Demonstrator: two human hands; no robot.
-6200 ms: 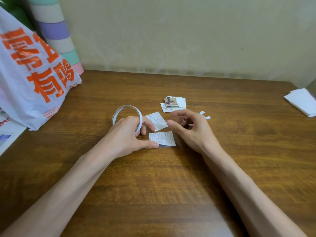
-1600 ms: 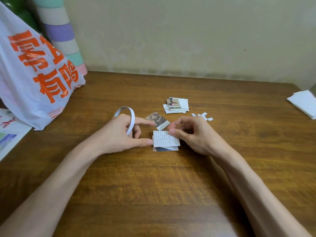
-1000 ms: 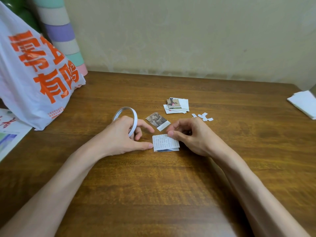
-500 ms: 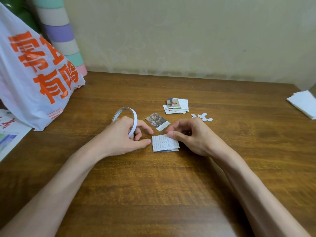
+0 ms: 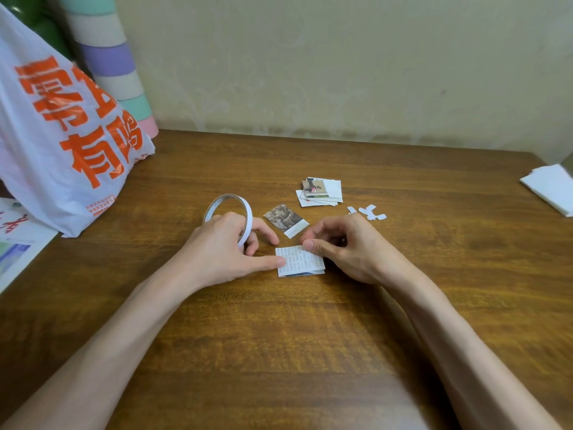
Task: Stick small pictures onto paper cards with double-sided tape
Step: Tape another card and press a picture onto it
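Observation:
A small paper with printed text (image 5: 299,260) lies on the wooden table (image 5: 310,336), on top of another piece whose blue edge shows below it. My left hand (image 5: 223,249) grips the thin white ring of double-sided tape (image 5: 231,209), and its thumb tip touches the paper's left edge. My right hand (image 5: 344,246) presses its thumb on the paper's upper right corner, fingers curled. A small dark picture (image 5: 284,219) lies face up just behind the paper. A stack of pictures and cards (image 5: 321,191) sits farther back.
White tape-backing scraps (image 5: 369,211) lie right of the stack. A white plastic bag with orange lettering (image 5: 62,135) fills the left, striped rolls (image 5: 108,57) behind it. Printed sheets (image 5: 15,240) lie at the left edge, white paper (image 5: 552,187) at the far right.
The second paper was turned picture side up. The text paper shifted slightly and both thumbs have settled on its edges; my left thumb went back onto the left edge.

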